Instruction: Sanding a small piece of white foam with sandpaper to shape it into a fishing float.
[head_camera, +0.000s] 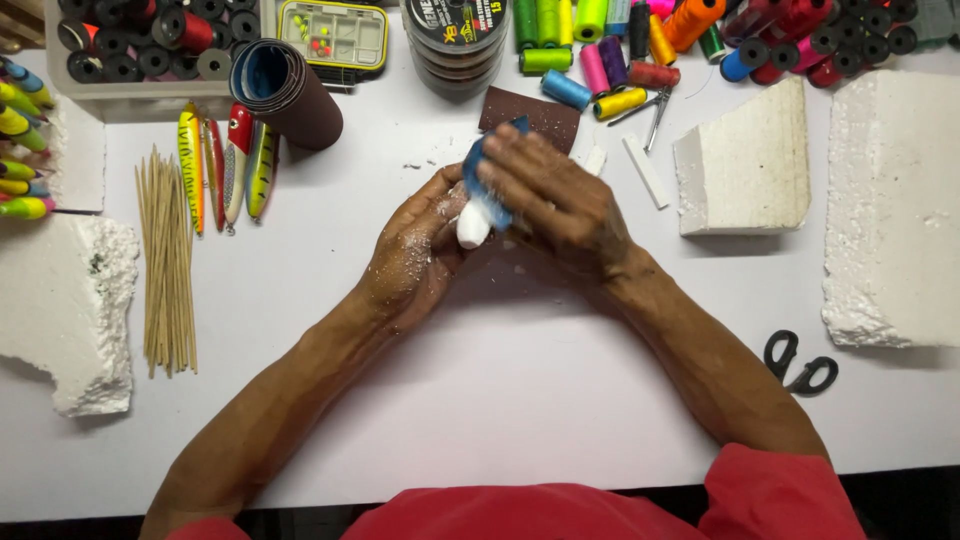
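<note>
My left hand (415, 250) grips a small white foam piece (472, 228), its rounded end poking out below the fingers. My right hand (555, 195) wraps a blue-backed strip of sandpaper (478, 165) around that foam piece, fingers pressed over it. White foam dust speckles my left hand and the table just under both hands. A brown sheet of sandpaper (535, 115) lies flat right behind my hands.
Foam blocks sit at right (745, 165), far right (895, 200) and near left (65, 300). Wooden skewers (168, 265), fishing lures (225, 165), a sandpaper roll (290, 95), thread spools (600, 45) and black scissors (800, 365) surround the white table (520, 400).
</note>
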